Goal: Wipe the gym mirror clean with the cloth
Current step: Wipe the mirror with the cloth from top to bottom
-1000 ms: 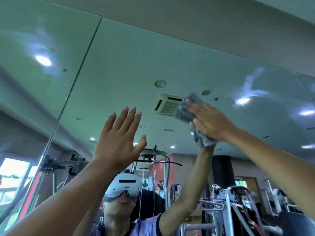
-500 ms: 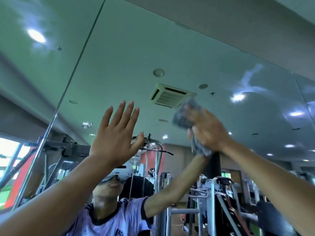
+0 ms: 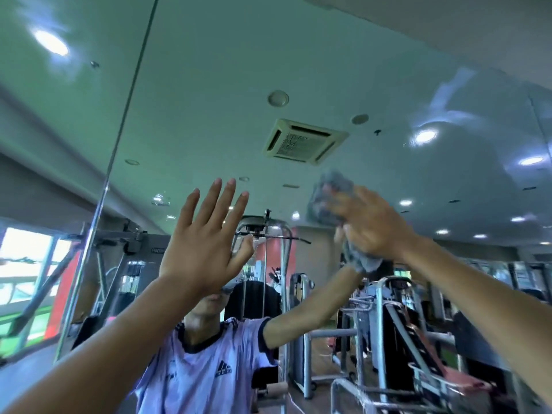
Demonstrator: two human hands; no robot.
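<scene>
The gym mirror (image 3: 215,85) fills the view ahead of me, reflecting the ceiling, gym machines and a person in a lilac shirt. My right hand (image 3: 370,225) presses a crumpled grey cloth (image 3: 330,201) flat against the glass right of centre; part of the cloth hangs below the palm. My left hand (image 3: 203,249) is raised flat with fingers spread, palm toward the mirror left of centre, holding nothing. The cloth is blurred by motion.
A vertical seam (image 3: 119,138) between mirror panels runs down the left side. Reflected weight machines (image 3: 388,324) fill the lower right, and a bright window (image 3: 24,264) shows in the reflection at far left.
My right hand has slid the cloth down the glass and slightly right. The view has tilted down, showing more of the reflected person and machines. My left hand stays spread on the glass.
</scene>
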